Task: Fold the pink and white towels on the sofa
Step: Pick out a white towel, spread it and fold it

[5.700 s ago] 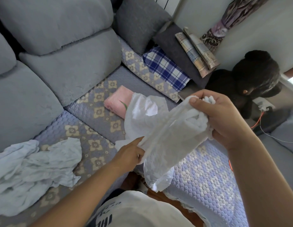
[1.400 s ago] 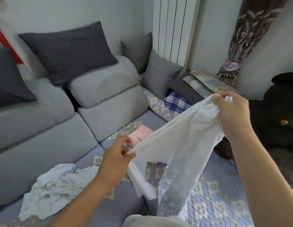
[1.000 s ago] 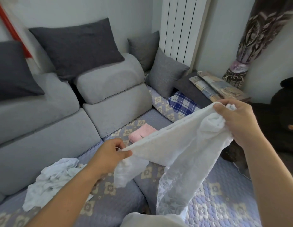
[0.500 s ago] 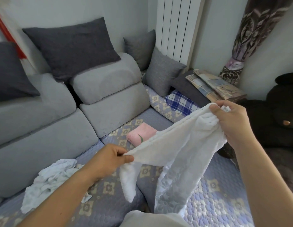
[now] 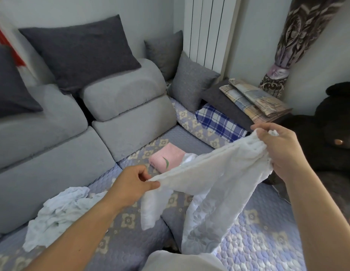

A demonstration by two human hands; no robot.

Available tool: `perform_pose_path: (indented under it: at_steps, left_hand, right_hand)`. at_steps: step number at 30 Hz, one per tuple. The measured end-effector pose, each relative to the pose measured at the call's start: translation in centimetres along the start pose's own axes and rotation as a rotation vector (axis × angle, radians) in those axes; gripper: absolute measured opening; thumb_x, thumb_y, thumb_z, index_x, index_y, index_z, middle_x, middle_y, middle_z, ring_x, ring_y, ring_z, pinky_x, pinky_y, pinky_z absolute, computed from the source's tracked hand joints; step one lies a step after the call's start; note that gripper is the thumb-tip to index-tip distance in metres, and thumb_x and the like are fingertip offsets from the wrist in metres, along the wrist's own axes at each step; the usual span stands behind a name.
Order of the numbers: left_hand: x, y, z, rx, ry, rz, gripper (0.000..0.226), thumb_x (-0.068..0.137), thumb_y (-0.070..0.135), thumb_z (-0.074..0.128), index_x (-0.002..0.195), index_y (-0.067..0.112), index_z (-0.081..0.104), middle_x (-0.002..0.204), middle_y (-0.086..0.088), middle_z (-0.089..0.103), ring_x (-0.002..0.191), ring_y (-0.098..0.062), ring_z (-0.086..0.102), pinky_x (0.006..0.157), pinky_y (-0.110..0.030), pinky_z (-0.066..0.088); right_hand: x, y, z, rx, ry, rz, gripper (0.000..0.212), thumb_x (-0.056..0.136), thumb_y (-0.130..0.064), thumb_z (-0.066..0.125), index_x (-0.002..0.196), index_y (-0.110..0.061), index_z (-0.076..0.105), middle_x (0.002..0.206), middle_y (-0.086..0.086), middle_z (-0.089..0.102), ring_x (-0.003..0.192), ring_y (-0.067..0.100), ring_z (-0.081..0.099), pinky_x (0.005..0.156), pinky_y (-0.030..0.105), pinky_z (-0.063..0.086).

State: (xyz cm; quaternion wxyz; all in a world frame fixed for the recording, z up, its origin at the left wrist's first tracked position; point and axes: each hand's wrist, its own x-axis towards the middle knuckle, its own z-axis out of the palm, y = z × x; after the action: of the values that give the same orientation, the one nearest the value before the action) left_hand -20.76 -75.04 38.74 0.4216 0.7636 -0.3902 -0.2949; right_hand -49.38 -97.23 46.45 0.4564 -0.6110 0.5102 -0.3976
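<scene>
White towel [image 5: 213,173] hanging stretched between both hands, left hand [image 5: 131,185] pinching its near-left edge, right hand [image 5: 280,151] gripping its bunched far-right end, folded pink towel [image 5: 166,159] lying on sofa [image 5: 119,227] behind.

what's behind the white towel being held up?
The folded pink towel lies on the sofa seat behind the white towel; its right edge is covered. Whatever else lies behind cannot be seen.

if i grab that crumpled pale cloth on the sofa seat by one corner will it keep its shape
Probably not. The crumpled pale cloth lies in soft, loose wrinkles, so it would likely unfurl and hang limp. It looks thin, so probably light. The white towel sags similarly between the left hand and right hand.
</scene>
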Motion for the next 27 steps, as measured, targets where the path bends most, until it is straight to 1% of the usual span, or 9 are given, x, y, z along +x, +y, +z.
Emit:
perform_pose_path:
  at_steps: [3,5,7,9,12,15,21,23,27]
  left_hand:
    - [-0.4,1.9,0.3,0.026,-0.193,0.015,0.028,0.083,0.022,0.082,0.06,0.023,0.065,0.058,0.01,0.057,0.055,-0.007,0.047,0.057,-0.023,0.038]
    - [-0.5,3.8,1.0,0.095,-0.297,0.076,0.017,0.088,0.028,0.077,0.072,0.023,0.073,0.071,0.006,0.071,0.067,-0.012,0.062,0.067,-0.031,0.049]
    - [-0.4,5.8,2.0,0.169,-0.319,0.197,0.014,0.085,0.029,0.078,0.074,0.022,0.072,0.077,0.004,0.072,0.074,-0.015,0.068,0.069,-0.032,0.052]
    - [0.0,7.1,3.1,0.23,-0.293,0.31,0.02,0.08,0.028,0.081,0.068,0.026,0.065,0.07,0.01,0.068,0.063,-0.008,0.06,0.06,-0.028,0.047]
    - [0.2,7.1,4.0,0.138,-0.196,0.314,0.028,0.075,0.039,0.082,0.068,0.026,0.058,0.058,0.018,0.056,0.051,0.001,0.045,0.05,-0.013,0.034]
    - [-0.4,5.6,4.9,-0.154,-0.192,0.24,0.036,0.068,0.048,0.081,0.078,0.024,0.055,0.063,0.014,0.05,0.059,-0.005,0.043,0.055,-0.018,0.037]
    - [-2.4,2.0,8.1,-0.589,-0.157,0.176,0.005,0.098,0.016,0.059,0.1,0.012,0.062,0.097,-0.009,0.065,0.09,-0.02,0.059,0.088,-0.045,0.048]
    - [-2.8,1.6,8.6,-0.555,-0.131,0.173,0.013,0.094,0.007,0.063,0.105,0.015,0.062,0.106,-0.009,0.068,0.099,-0.023,0.064,0.094,-0.046,0.051]
    - [-2.7,2.7,9.1,-0.381,-0.043,0.23,0.025,0.082,0.031,0.072,0.102,0.033,0.056,0.101,0.003,0.065,0.095,-0.016,0.063,0.084,-0.03,0.055]
  right_hand:
    - [-1.0,-1.3,0.1,-0.159,-0.154,-0.103,0.02,0.098,-0.049,0.053,0.097,-0.049,0.073,0.102,-0.014,0.07,0.088,0.017,0.068,0.079,0.038,0.059]
    - [-2.4,-2.7,1.1,-0.411,-0.454,-0.241,0.027,0.086,-0.069,0.053,0.105,-0.056,0.067,0.093,-0.037,0.065,0.073,-0.005,0.066,0.064,0.015,0.055]
    - [-4.6,-3.4,4.0,-0.686,-0.769,-0.365,0.049,0.073,-0.081,0.057,0.117,-0.058,0.058,0.092,-0.054,0.053,0.079,-0.025,0.055,0.062,0.004,0.041]
    - [-6.6,-2.7,6.9,-0.888,-0.926,-0.462,0.054,0.073,-0.079,0.062,0.118,-0.05,0.058,0.092,-0.032,0.063,0.086,-0.01,0.058,0.063,0.009,0.036]
    - [-6.8,-1.9,8.6,-0.945,-0.874,-0.515,0.019,0.092,-0.046,0.06,0.078,-0.033,0.063,0.074,-0.011,0.058,0.078,0.011,0.054,0.058,0.018,0.032]
    - [-6.0,-1.8,7.6,-0.848,-0.817,-0.454,0.02,0.096,-0.032,0.058,0.08,-0.029,0.069,0.077,-0.009,0.063,0.077,0.009,0.055,0.068,0.028,0.045]
    - [-5.0,-1.1,6.4,-0.644,-0.778,-0.413,0.02,0.101,-0.032,0.056,0.088,-0.022,0.068,0.085,-0.003,0.069,0.081,0.014,0.063,0.08,0.042,0.051]
    - [-4.6,-1.2,6.3,-0.594,-0.753,-0.404,0.029,0.101,-0.04,0.055,0.082,-0.021,0.067,0.082,-0.001,0.069,0.078,0.016,0.064,0.078,0.04,0.052]
    - [-4.6,-1.1,7.0,-0.551,-0.704,-0.427,0.041,0.098,-0.048,0.054,0.075,-0.016,0.064,0.076,0.006,0.067,0.073,0.025,0.061,0.07,0.04,0.049]
